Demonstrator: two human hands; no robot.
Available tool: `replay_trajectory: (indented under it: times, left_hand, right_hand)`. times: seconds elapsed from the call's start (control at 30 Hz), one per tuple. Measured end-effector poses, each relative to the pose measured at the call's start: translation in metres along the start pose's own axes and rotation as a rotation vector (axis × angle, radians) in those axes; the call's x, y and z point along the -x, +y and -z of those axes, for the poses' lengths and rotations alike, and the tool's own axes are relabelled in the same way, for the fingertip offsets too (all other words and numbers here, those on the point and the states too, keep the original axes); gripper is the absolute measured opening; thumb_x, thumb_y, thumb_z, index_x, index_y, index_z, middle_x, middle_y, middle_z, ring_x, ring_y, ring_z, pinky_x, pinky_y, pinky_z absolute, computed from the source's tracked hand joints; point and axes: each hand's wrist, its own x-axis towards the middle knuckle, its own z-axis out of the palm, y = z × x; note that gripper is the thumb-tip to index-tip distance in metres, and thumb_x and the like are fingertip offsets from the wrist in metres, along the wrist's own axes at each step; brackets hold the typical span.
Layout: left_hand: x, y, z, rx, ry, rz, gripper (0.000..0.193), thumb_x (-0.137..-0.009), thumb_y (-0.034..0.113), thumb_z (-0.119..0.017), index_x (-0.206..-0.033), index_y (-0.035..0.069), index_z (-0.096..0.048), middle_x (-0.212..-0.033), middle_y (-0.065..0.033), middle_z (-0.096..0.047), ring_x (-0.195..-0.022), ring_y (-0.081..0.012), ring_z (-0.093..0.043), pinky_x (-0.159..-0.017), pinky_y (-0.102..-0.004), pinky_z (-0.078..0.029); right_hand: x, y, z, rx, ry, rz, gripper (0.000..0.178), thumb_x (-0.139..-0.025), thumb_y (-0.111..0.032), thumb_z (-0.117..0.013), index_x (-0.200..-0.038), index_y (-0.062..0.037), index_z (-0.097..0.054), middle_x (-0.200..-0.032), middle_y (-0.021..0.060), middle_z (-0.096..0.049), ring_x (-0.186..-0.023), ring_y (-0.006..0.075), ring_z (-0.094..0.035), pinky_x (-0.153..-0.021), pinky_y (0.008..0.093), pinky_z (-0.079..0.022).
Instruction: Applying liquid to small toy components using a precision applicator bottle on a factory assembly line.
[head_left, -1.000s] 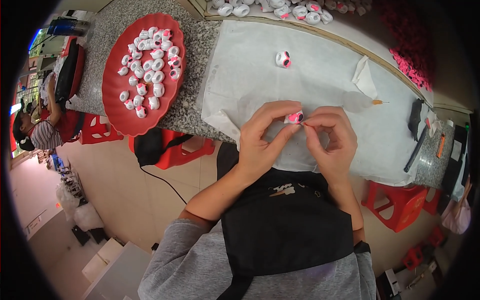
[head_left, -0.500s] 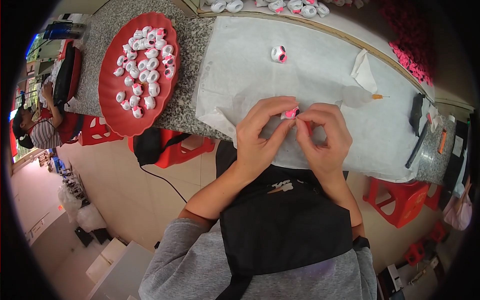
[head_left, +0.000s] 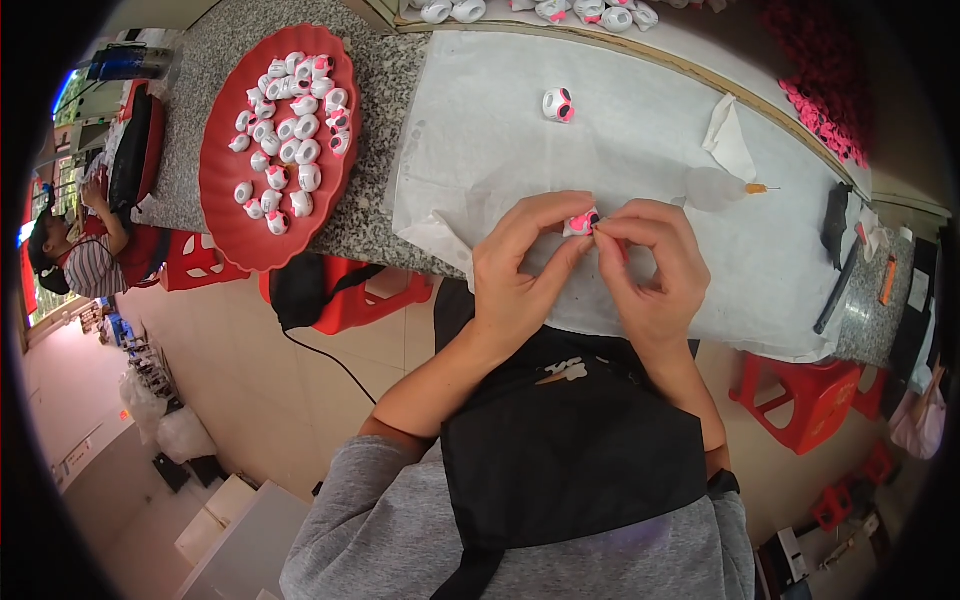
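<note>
While the left hand (head_left: 512, 264) still pinches a small, glossy, white-and-pink, dark-patched piece (head_left: 579, 223), the right hand (head_left: 664, 266) keeps thumb and forefinger together at its edge.

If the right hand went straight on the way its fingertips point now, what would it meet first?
The right hand would probably meet the small white-and-pink piece first, held by the left hand. The right fingertips appear very near it, but whether they touch is unclear.

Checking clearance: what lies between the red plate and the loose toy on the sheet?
Head view: a strip of speckled counter, then bare white sheet, between plate and toy.
</note>
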Motion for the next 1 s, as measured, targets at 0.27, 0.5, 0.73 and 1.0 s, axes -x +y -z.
replay_trajectory:
  times: [0.27, 0.5, 0.73, 1.0]
  left_hand:
    - [0.0015, -0.0010, -0.0005, -0.025, -0.021, -0.006, 0.026, -0.066, -0.009, -0.055, -0.092, -0.002, -0.051, -0.096, -0.0115, -0.052, -0.086, -0.0177, -0.052, -0.071, -0.0243, -0.043]
    - [-0.0003, -0.0001, -0.0042, -0.055, 0.029, -0.047, 0.026, -0.063, -0.008, -0.057, -0.087, -0.001, -0.054, -0.090, -0.0118, -0.055, -0.079, -0.0200, -0.055, -0.065, -0.0248, -0.045]
    - [-0.0005, -0.0011, -0.0045, -0.124, 0.040, -0.082, 0.027, -0.062, -0.009, -0.057, -0.087, 0.000, -0.054, -0.089, -0.0125, -0.055, -0.078, -0.0211, -0.055, -0.065, -0.0251, -0.045]
    - [-0.0001, -0.0005, -0.0014, -0.195, -0.038, -0.078, 0.027, -0.065, -0.008, -0.056, -0.091, -0.002, -0.053, -0.095, -0.0103, -0.054, -0.086, -0.0164, -0.052, -0.069, -0.0234, -0.043]
  right_hand:
    - [0.0030, -0.0023, 0.0065, 0.005, -0.071, -0.072, 0.016, -0.059, 0.011, -0.058, -0.071, 0.0013, -0.053, -0.076, 0.0076, -0.052, -0.059, 0.0104, -0.048, -0.050, 0.0194, -0.038]
    - [-0.0002, -0.0010, 0.0016, 0.055, 0.002, 0.018, 0.017, -0.057, 0.010, -0.058, -0.069, -0.0007, -0.053, -0.071, 0.0058, -0.052, -0.051, 0.0106, -0.048, -0.043, 0.0200, -0.039]
    - [0.0062, 0.0030, 0.0033, 0.092, -0.030, 0.018, 0.018, -0.058, 0.012, -0.058, -0.072, 0.0012, -0.053, -0.075, 0.0084, -0.052, -0.056, 0.0114, -0.048, -0.048, 0.0199, -0.038]
    - [0.0038, 0.0061, -0.0012, 0.102, 0.023, 0.052, 0.017, -0.056, 0.010, -0.059, -0.068, -0.0007, -0.053, -0.071, 0.0059, -0.052, -0.051, 0.0111, -0.048, -0.043, 0.0201, -0.038]
